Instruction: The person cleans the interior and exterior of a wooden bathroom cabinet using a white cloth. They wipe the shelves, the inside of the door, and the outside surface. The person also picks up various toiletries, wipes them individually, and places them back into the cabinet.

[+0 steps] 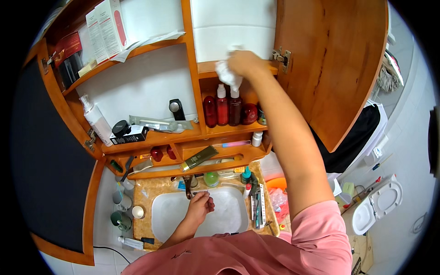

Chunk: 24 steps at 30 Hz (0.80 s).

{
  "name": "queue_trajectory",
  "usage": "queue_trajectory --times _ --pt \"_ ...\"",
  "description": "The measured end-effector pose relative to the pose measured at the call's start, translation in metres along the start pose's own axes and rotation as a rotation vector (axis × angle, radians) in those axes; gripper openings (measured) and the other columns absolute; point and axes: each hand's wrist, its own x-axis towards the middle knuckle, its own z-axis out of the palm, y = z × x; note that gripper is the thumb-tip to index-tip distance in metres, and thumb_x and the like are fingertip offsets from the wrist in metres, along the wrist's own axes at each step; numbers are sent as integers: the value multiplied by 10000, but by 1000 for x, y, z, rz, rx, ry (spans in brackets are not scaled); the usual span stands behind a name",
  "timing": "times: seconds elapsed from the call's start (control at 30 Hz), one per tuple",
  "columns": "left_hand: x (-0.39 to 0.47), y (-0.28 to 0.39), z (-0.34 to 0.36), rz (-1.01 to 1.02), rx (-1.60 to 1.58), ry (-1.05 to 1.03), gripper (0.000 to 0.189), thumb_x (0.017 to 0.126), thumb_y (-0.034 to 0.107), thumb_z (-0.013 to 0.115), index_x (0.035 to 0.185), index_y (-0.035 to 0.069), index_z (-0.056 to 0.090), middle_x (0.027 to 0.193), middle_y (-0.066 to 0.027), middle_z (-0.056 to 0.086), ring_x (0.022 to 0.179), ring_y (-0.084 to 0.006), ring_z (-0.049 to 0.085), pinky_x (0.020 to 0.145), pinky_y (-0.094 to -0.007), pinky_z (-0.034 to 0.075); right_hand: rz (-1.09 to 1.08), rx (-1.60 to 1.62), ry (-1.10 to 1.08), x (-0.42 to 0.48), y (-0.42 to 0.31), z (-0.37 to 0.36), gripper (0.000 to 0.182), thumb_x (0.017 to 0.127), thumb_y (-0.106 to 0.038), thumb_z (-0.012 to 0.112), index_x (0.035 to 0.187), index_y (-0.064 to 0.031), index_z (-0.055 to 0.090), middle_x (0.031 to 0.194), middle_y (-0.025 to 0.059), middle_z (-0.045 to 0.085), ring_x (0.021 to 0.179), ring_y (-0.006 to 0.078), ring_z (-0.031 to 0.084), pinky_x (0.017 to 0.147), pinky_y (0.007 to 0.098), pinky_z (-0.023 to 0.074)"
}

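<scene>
My right hand (245, 63) is raised into the right part of a wooden wall cabinet, closed around a white cloth or tissue (227, 74) against the edge of the upper shelf (205, 68). Just under the cloth, red bottles (222, 110) with white tops and a round red jar (249, 113) stand on the lower shelf. Low over the white sink (227, 213), near the dark faucet (188, 187), my left hand (200, 206) has its fingers curled; a small thin thing shows at its fingertips, too small to name.
The wooden cabinet door (330, 68) hangs open at the right, a dark-panelled door (51, 158) at the left. Cartons (106, 31), a white pump bottle (96, 118) and a green tube (199, 158) lie or stand on the shelves. Cups (138, 212) and toothbrushes (257, 209) flank the sink.
</scene>
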Motion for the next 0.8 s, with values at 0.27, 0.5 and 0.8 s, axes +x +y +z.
queue_trajectory --times 0.27,0.5,0.8 --pt "-17 -9 -28 -14 18 43 66 877 159 503 904 98 504 734 -29 547 650 -169 543 575 -314 459 384 287 212 -25 0 -14 674 859 -336 416 1341 75 187 1338 288 307 1244 361 339 995 389 327" --pt "-16 -12 -32 29 -46 78 52 880 135 483 897 88 501 721 -48 552 627 -186 550 543 -322 468 590 731 376 20 -35 -21 762 889 -440 303 1373 45 -32 1421 292 -26 1336 394 -41 1075 473 21" --pt "-30 -1 -59 128 -68 234 85 886 158 495 902 75 497 701 -64 563 602 -187 552 536 -331 474 -363 359 1013 99 -71 -46 556 902 -373 287 1340 -31 282 1391 176 277 1336 284 139 1078 456 61"
